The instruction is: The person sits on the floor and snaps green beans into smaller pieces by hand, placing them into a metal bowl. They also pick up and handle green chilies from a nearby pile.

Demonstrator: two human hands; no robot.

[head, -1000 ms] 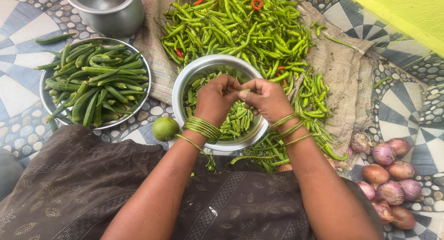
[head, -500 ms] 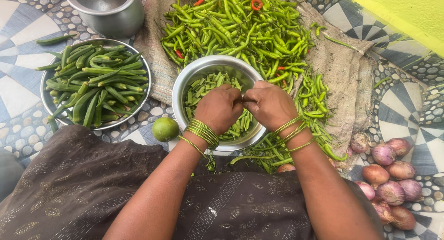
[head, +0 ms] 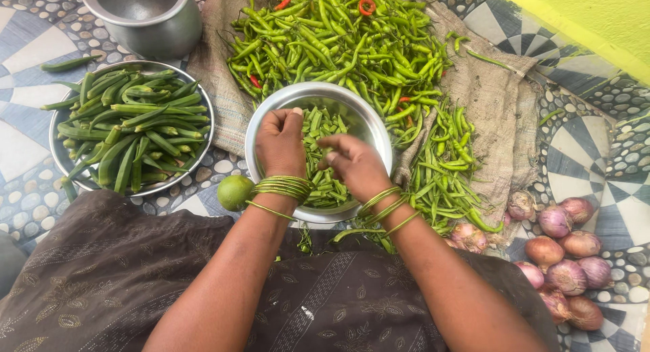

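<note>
A steel bowl [head: 359, 111] holds several green chillies [head: 318, 125]. My left hand [head: 279, 143] hovers over the bowl's left side, fingers curled, apparently pinching a chilli; the grip is hidden. My right hand [head: 355, 166] is over the bowl's lower right, fingers bent toward the chillies, and what it holds is hard to tell. Both wrists wear green bangles. A big heap of green chillies [head: 338, 37] lies on burlap sacking [head: 494, 101] behind the bowl.
A steel plate of okra [head: 128, 132] sits at left, with an empty steel pot [head: 145, 16] behind it. A green lime [head: 234, 191] lies by my left wrist. Red onions [head: 565, 250] are at the lower right. A yellow wall [head: 596, 16] is at the upper right.
My hands were joined over the bowl's middle; now they have parted, the left shifting left and up, the right staying lower right.
</note>
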